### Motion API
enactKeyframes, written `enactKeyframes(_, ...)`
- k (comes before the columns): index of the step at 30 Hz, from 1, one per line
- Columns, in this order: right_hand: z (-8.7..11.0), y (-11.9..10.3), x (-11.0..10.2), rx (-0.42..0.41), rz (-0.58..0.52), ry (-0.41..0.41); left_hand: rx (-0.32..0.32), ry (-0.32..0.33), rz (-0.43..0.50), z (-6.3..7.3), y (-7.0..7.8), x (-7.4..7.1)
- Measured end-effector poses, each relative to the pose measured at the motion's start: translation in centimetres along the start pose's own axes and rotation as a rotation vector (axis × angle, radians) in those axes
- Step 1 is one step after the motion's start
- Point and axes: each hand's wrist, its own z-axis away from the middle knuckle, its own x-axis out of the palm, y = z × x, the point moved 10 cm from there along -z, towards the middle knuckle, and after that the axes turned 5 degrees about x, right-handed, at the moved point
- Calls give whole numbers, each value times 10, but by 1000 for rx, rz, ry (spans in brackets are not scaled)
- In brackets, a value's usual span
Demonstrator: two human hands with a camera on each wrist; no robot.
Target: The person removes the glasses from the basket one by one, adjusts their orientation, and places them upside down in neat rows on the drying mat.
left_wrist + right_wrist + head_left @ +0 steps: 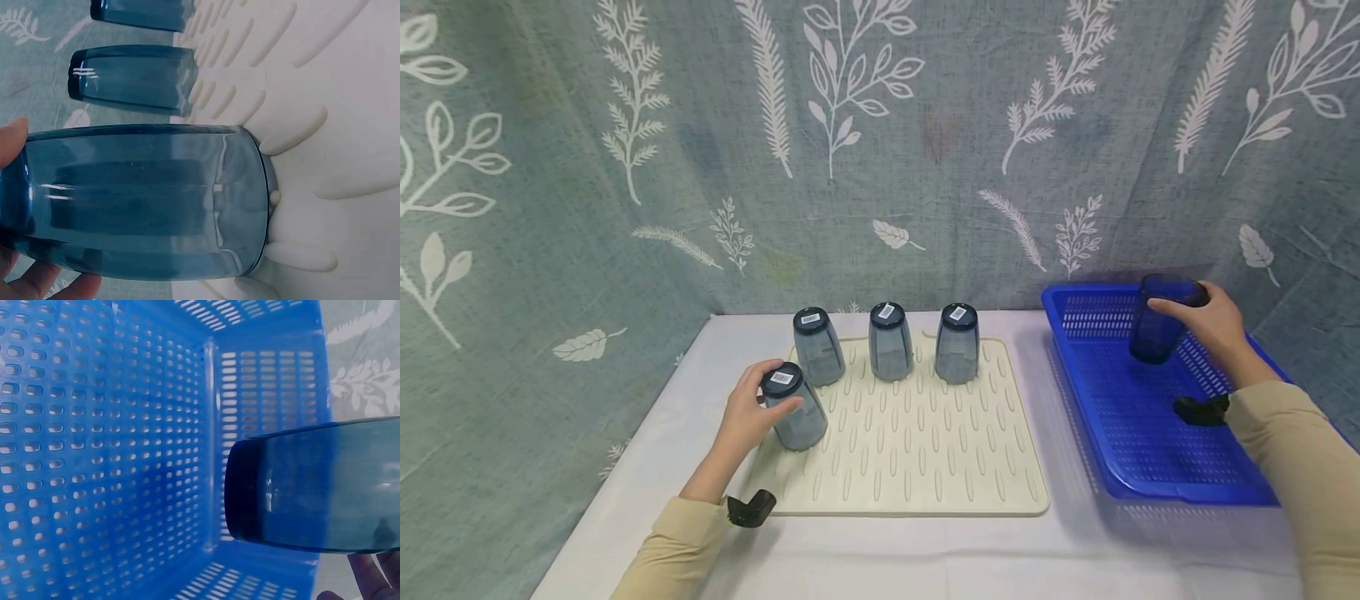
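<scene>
On the left part of the cream drying mat [925, 450], my left hand [758, 404] grips a blue-tinted drinking glass [801, 421] that stands upside down, fingers and thumb around its base end. In the left wrist view that glass [144, 200] has its rim down at the ridged mat. My right hand [1206, 329] holds another blue glass [1157, 329] near its top, over the far part of the blue plastic basket [1097, 417]. This glass [300, 487] has its thick base downward in the right wrist view, above the basket floor.
Three more upside-down glasses stand in a row at the mat's back edge: a left one [820, 350], a middle one [891, 346] and a right one [957, 346]. Behind the white-covered table [880, 554] hangs a leaf-patterned curtain [925, 167].
</scene>
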Motion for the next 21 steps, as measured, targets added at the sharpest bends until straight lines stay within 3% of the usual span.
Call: enactKeyframes(21, 29, -40, -9, -70, 23, -23, 31, 14, -6, 1, -2, 1)
